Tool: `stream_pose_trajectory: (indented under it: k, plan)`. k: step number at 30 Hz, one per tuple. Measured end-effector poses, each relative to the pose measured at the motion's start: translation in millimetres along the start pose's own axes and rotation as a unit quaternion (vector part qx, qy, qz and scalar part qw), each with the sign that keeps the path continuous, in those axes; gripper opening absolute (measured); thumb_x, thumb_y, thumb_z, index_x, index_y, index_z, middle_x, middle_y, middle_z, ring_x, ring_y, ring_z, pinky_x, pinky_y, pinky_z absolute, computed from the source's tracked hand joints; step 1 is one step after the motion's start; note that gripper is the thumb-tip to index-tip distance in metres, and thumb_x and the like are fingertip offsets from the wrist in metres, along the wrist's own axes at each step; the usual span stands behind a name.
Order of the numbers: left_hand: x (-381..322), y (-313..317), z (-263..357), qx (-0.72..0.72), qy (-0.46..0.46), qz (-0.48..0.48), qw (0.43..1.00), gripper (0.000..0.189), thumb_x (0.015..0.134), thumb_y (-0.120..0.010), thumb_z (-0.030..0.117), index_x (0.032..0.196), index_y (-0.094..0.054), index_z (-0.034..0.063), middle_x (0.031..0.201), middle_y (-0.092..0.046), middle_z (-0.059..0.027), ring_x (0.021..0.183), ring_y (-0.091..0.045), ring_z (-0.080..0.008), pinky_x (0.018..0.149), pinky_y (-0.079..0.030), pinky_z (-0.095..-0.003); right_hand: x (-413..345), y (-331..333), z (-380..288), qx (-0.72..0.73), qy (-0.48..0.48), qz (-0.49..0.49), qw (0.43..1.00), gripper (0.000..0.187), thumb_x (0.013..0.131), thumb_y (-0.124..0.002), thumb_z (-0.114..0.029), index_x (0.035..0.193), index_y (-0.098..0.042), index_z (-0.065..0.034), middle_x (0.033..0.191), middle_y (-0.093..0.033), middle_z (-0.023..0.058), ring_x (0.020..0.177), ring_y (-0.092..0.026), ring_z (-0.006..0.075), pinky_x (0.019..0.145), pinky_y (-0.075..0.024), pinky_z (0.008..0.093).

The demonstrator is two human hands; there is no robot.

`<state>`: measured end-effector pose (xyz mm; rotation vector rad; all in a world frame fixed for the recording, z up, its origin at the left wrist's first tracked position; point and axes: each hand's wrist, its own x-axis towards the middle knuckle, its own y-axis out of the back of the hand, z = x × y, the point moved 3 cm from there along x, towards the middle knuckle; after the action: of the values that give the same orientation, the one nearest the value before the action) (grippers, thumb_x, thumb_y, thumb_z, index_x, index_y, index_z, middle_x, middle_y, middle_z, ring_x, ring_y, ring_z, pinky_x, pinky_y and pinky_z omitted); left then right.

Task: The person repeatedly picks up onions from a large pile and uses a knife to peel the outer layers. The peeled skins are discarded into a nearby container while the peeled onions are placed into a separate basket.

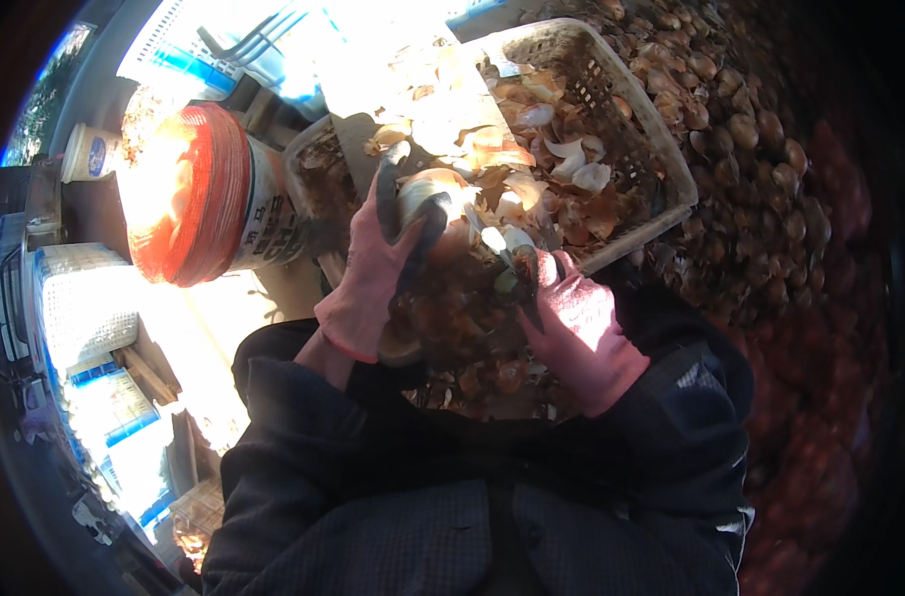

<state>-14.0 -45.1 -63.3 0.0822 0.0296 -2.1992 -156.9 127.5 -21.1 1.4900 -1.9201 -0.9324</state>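
Note:
My left hand (381, 246), in a pink glove with dark coated fingers, grips an onion (426, 195) whose pale flesh shows in the sunlight. A knife (495, 238) is held in my right hand (575, 316), gloved the same way. Its blade points up and left towards the onion; whether it touches cannot be made out in the glare. Loose onion skins (497, 149) lie on a board (363, 153) just beyond the onion. The board rests across a dirty pale plastic crate (638, 97), which holds more skins and peelings.
To the left stands a bucket (262, 205) with a red mesh bag (206, 194) over it. A small tub (91, 153) is behind. White baskets (87, 298) line the far left. A large heap of onions (743, 141) spreads on the right. Skins (497, 372) litter the ground between my knees.

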Motion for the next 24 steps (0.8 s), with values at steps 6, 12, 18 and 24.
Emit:
stream_pose_trajectory:
  k: [6,12,18,24]
  plan:
    - [4.7,2.5,-1.6,0.029,-0.011,-0.010,0.999,0.073,0.078,-0.072,0.001,0.143,-0.037,0.0028,0.117,-0.062,-0.0107,0.108,-0.056,-0.0161,0.097,-0.044,-0.0298,9.0,4.2,-0.2,0.060,0.012,-0.024,0.998,0.047,0.079,-0.066,-0.006,0.121,-0.049,0.0039,0.101,-0.062,0.0225,0.087,-0.062,0.0379,0.076,-0.0503,0.0416]
    - [4.4,-3.3,5.8,0.160,-0.110,-0.032,0.980,0.078,0.075,-0.076,0.002,0.143,-0.036,0.0029,0.118,-0.062,-0.0128,0.108,-0.057,-0.0167,0.097,-0.045,-0.0315,9.9,9.1,2.1,0.108,0.017,-0.077,0.991,0.042,0.079,-0.064,-0.004,0.119,-0.051,0.0035,0.100,-0.062,0.0223,0.086,-0.063,0.0370,0.076,-0.0508,0.0404]
    - [6.6,-6.1,10.1,0.075,-0.050,-0.015,0.996,0.079,0.073,-0.076,0.001,0.142,-0.038,0.0032,0.117,-0.063,-0.0107,0.107,-0.058,-0.0158,0.096,-0.045,-0.0310,14.3,6.8,1.4,0.092,0.027,-0.054,0.994,0.038,0.080,-0.063,-0.002,0.116,-0.052,0.0031,0.099,-0.062,0.0222,0.085,-0.063,0.0362,0.075,-0.0513,0.0392]
    - [5.9,-6.2,12.5,0.122,-0.065,-0.027,0.990,0.079,0.073,-0.075,0.001,0.143,-0.038,0.0042,0.114,-0.064,-0.0096,0.105,-0.059,-0.0148,0.095,-0.046,-0.0314,19.9,18.8,-2.9,0.183,0.034,-0.021,0.982,0.031,0.081,-0.060,0.001,0.112,-0.056,0.0001,0.096,-0.064,0.0197,0.083,-0.064,0.0312,0.075,-0.0510,0.0356]
